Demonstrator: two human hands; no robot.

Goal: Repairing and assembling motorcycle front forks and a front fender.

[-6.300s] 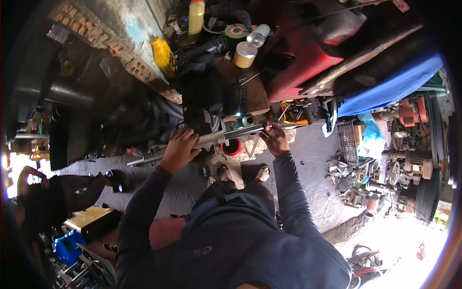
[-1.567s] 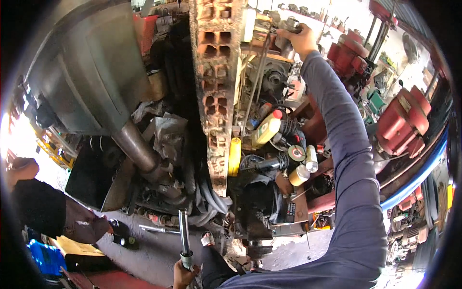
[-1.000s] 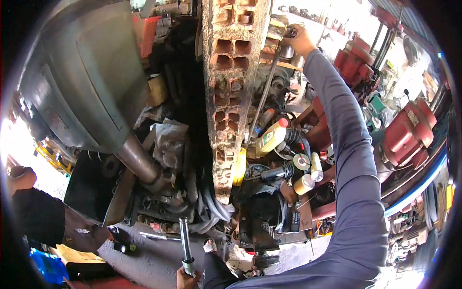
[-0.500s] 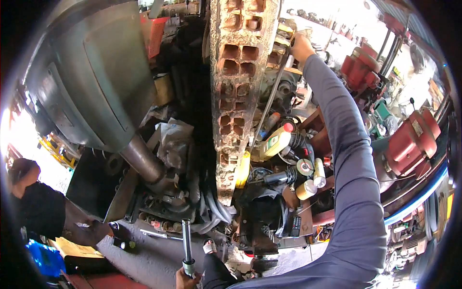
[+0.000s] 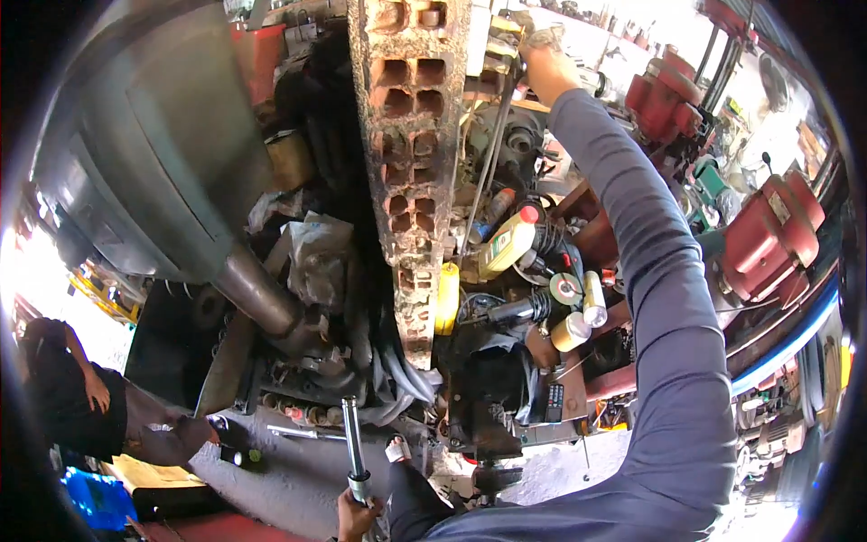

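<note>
Left hand (image 5: 357, 517), near lower edge: clenched around base of upright metal rod (image 5: 352, 447). Right hand (image 5: 542, 43), arm stretched far upward, right of brick column (image 5: 411, 163): reaches among shelf clutter; grip cannot be told. Yellow bottle (image 5: 506, 246), tape rolls (image 5: 578, 312) right of column. Second person (image 5: 81, 406) crouches far left.

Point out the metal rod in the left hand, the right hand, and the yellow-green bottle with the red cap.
metal rod (image 5: 351, 443): head view, mid-shaft above the grip.
left hand (image 5: 355, 517): head view, knuckles around the rod's lower end.
right hand (image 5: 542, 45): head view, back of the raised hand.
yellow-green bottle (image 5: 506, 246): head view, its body.
</note>
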